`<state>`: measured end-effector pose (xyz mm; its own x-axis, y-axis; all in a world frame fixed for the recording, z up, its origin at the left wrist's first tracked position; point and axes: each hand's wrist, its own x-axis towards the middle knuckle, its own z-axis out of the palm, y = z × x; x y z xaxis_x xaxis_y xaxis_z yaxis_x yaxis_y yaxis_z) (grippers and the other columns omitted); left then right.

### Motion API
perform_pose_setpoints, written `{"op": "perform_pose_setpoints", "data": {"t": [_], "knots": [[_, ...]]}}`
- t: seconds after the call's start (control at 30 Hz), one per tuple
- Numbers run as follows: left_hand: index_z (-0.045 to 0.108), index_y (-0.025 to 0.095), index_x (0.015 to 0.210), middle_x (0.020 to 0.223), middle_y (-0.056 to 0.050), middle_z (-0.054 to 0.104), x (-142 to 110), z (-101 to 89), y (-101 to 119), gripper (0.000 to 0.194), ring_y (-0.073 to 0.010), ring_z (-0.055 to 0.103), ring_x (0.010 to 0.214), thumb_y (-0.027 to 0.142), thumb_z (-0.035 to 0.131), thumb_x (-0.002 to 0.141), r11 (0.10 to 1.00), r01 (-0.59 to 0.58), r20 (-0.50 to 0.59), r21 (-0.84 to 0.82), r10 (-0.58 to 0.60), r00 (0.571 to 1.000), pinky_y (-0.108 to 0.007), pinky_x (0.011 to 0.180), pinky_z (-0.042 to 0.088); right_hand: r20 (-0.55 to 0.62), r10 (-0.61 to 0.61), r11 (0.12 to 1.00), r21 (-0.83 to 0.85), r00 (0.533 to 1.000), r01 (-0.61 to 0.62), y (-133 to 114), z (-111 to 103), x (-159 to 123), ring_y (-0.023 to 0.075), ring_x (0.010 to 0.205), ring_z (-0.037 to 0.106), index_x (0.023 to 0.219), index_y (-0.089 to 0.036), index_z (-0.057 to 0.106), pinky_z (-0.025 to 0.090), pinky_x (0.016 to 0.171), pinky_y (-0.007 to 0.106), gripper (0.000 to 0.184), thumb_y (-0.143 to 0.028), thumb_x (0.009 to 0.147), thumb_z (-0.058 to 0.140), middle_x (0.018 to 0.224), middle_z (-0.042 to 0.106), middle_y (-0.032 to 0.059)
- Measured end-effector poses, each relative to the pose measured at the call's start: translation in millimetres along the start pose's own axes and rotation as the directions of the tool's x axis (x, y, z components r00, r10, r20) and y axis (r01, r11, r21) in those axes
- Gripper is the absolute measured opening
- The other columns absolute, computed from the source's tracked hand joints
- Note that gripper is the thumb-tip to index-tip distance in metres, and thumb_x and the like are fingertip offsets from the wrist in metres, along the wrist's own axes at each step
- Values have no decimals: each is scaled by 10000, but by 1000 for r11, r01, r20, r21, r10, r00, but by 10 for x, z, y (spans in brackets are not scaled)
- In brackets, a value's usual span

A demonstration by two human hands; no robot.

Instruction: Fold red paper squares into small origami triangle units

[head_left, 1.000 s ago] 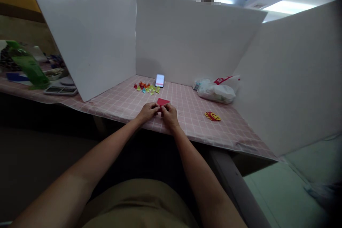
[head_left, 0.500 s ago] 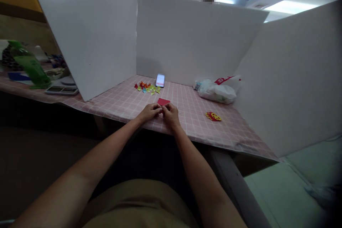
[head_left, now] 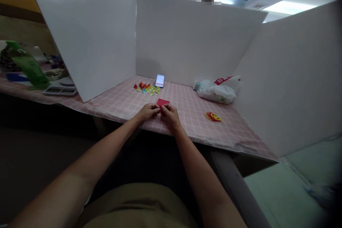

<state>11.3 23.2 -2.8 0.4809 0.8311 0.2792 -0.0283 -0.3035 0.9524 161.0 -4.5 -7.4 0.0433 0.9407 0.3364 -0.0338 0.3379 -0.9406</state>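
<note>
Very little is changing: both hands are staying close together near the front edge of the table [head_left: 128, 114], and the red paper [head_left: 162, 102] is remaining between them, so it is still being handled rather than lying set down. The left hand [head_left: 148, 111] is pinching the paper's near side, fingers closing narrowly; the right hand [head_left: 171, 114] is gripping just beside it, also narrow, thumb and fingers together. Fingertips are hiding the lower part, so I can't tell whether a crease is being pressed or whether the paper is touching the cloth. Beyond it, small folded paper pieces [head_left: 152, 89] in red, orange, yellow-green and blue are sitting grouped, staying put beside the phone [head_left: 160, 80]. Over on the right, a yellow-and-red item [head_left: 213, 116] is lying apart, with the plastic bag [head_left: 216, 92] resting farther back, neither being touched.
</note>
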Motion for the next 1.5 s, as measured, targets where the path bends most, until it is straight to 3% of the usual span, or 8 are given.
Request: {"op": "perform_pose_setpoints", "data": {"t": [0.37, 0.57, 0.67, 0.8, 0.97, 1.17, 1.5], "knots": [[679, 133, 758, 653, 6, 609, 18, -32, -5, 221, -102, 477, 562, 353, 687, 769, 1000, -2, 57, 18, 1, 998, -232, 567, 350, -22, -47, 991, -123, 999, 44, 15, 7, 16, 115, 505, 468, 641, -210, 533, 368, 512, 244, 285, -433, 809, 594, 546, 515, -41], [724, 131, 818, 744, -19, 676, 28, -24, 6, 158, -126, 552, 652, 260, 688, 734, 1000, 8, 112, 21, -11, 994, -247, 641, 402, 14, -61, 983, -173, 998, 62, 11, -18, 21, 125, 555, 454, 604, -207, 530, 350, 538, 247, 283, -386, 769, 674, 566, 511, -39], [721, 136, 775, 690, -3, 647, 44, -31, 2, 131, -111, 511, 603, 250, 695, 717, 1000, 24, 129, 13, -25, 991, -236, 603, 377, -10, -60, 983, -174, 998, 57, 27, -33, 34, 126, 569, 437, 570, -205, 523, 327, 538, 246, 280, -337, 761, 679, 559, 491, -38], [699, 142, 728, 616, 24, 590, 30, -34, 15, 147, -87, 430, 525, 288, 716, 721, 999, 45, 91, -13, -44, 995, -219, 527, 306, -60, -26, 994, -111, 998, 19, 57, -16, 43, 120, 515, 410, 588, -217, 485, 312, 496, 246, 333, -404, 832, 612, 538, 465, -40], [648, 154, 739, 600, 40, 550, -26, -10, 49, 240, -82, 429, 503, 382, 725, 736, 993, 49, -23, -110, -52, 998, -216, 504, 298, -22, 58, 998, 37, 998, -57, 42, 0, 6, 100, 423, 395, 706, -233, 490, 320, 421, 236, 352, -551, 843, 550, 552, 478, -57], [647, 158, 785, 608, 46, 531, -43, -14, 47, 292, -69, 414, 494, 405, 779, 703, 976, 48, -102, -214, -71, 992, -205, 490, 282, 107, 114, 984, 125, 988, -128, -68, -1, -59, 96, 471, 448, 736, -213, 557, 385, 460, 238, 357, -499, 673, 762, 572, 509, -58], [668, 154, 763, 583, 44, 540, -23, -51, 16, 276, -62, 415, 476, 369, 821, 682, 962, 69, -90, -263, -96, 991, -209, 471, 274, 132, 131, 977, 148, 983, -150, -127, -5, -103, 92, 501, 459, 742, -205, 562, 391, 488, 232, 320, -455, 684, 753, 589, 523, -62]]}}
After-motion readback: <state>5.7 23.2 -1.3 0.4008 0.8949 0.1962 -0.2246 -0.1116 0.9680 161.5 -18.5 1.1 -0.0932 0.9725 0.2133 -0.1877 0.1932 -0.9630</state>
